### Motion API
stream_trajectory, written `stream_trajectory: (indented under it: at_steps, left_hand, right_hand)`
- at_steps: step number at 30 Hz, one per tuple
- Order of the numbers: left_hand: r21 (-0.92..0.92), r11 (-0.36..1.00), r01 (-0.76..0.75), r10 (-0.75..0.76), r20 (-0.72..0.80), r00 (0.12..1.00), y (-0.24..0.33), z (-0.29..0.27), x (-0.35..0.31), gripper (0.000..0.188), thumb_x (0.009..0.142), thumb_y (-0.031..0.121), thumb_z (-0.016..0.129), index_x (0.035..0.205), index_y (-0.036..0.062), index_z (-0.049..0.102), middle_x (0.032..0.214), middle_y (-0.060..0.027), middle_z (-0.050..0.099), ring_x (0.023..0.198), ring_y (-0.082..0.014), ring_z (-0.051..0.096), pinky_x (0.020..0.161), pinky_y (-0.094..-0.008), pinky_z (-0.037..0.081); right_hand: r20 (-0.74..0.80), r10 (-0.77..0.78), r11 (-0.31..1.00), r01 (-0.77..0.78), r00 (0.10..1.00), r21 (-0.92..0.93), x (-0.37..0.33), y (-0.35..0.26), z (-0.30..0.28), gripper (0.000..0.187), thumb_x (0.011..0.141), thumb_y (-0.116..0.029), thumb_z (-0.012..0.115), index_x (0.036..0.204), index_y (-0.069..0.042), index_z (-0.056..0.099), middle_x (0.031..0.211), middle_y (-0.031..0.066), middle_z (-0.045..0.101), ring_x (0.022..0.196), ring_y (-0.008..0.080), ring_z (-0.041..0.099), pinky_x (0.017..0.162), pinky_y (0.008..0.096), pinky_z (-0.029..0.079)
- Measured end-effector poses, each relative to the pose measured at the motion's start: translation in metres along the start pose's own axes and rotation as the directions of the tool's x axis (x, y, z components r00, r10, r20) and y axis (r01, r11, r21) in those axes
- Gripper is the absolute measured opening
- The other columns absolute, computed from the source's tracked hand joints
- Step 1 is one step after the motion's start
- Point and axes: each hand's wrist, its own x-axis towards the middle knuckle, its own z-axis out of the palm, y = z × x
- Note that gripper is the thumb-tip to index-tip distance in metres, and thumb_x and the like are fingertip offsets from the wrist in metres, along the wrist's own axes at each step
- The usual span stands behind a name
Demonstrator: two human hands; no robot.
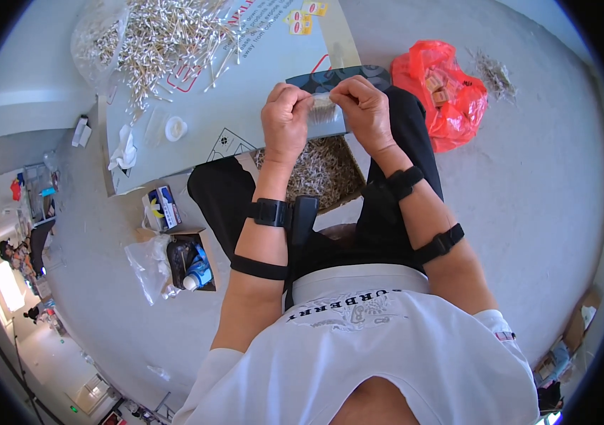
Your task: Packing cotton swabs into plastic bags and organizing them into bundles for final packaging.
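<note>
Both hands are raised over the near edge of the table, pinching a small clear pack of cotton swabs [323, 111] between them. My left hand [285, 122] has its thumb and fingers closed on the pack's upper left edge. On the upper right edge, my right hand [363, 113] grips it the same way. The sticks stand upright side by side inside the pack. Just below, between my legs, a cardboard box [348, 200] holds many loose swabs or sticks. A large heap of cotton swabs [167, 46] spreads from a clear bag [98, 44] on the table's far left.
On the table [195, 117] lie a white round lid [176, 128], a crumpled tissue [124, 149] and yellow packets [300, 21]. Right on the floor sits a red plastic bag [461, 117] with small boxes, beside loose sticks [494, 74]. Left, a carton [206, 262] holds bottles.
</note>
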Motion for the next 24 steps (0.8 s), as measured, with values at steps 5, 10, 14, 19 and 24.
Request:
stream_trajectory:
  at_steps: [5,10,14,19,24]
  left_hand:
    - [-0.052,0.996,0.07,-0.067,0.048,0.997,0.007,0.002,0.003,0.016,0.068,-0.002,0.07,0.084,0.0002,0.064,0.073,-0.0077,0.057,0.065,-0.0197,0.058,0.06,-0.0288,0.047]
    - [-0.111,0.976,0.187,-0.176,0.107,0.979,0.002,0.008,-0.002,0.022,0.073,0.001,0.071,0.094,0.0005,0.065,0.082,-0.0018,0.063,0.071,-0.0093,0.056,0.065,-0.0239,0.046]
    - [-0.503,0.688,0.523,-0.503,0.188,0.843,0.009,0.006,-0.007,0.022,0.071,-0.001,0.072,0.092,-0.002,0.065,0.084,-0.004,0.065,0.074,-0.0091,0.058,0.069,-0.0231,0.047]
    - [-0.644,0.631,0.433,-0.47,0.128,0.874,0.039,-0.004,-0.01,0.017,0.074,-0.002,0.071,0.09,-0.0033,0.066,0.082,-0.0045,0.065,0.073,-0.0087,0.059,0.07,-0.0221,0.048]
    - [-0.823,0.474,0.311,-0.485,0.05,0.873,0.067,-0.019,-0.014,0.011,0.075,-0.004,0.067,0.086,-0.0042,0.066,0.079,-0.0045,0.064,0.071,-0.008,0.058,0.069,-0.0211,0.047]
  right_hand:
    - [0.136,0.284,0.877,-0.315,0.949,0.364,-0.005,0.006,0.0,0.011,0.076,-0.001,0.07,0.086,0.001,0.066,0.075,-0.0003,0.057,0.068,0.0056,0.05,0.061,0.0216,0.042]
    - [0.147,0.401,0.762,-0.419,0.904,0.495,-0.003,-0.001,0.004,0.008,0.079,-0.003,0.068,0.085,0.002,0.066,0.072,-0.0008,0.059,0.064,0.0058,0.05,0.059,0.02,0.042]
    - [0.139,0.521,0.661,-0.501,0.842,0.558,-0.001,-0.013,-0.001,0.007,0.082,-0.006,0.066,0.081,0.001,0.066,0.064,-0.0018,0.057,0.057,0.0051,0.05,0.054,0.019,0.04]
    - [0.198,0.58,0.525,-0.549,0.79,0.651,-0.003,-0.037,-0.013,0.008,0.084,-0.007,0.066,0.079,-0.001,0.064,0.063,-0.0019,0.056,0.055,0.0041,0.048,0.051,0.018,0.038]
    - [0.217,0.569,0.462,-0.526,0.793,0.714,-0.009,-0.068,-0.023,0.008,0.084,-0.008,0.066,0.08,-0.001,0.064,0.064,-0.0016,0.056,0.055,0.0045,0.048,0.051,0.0177,0.037]
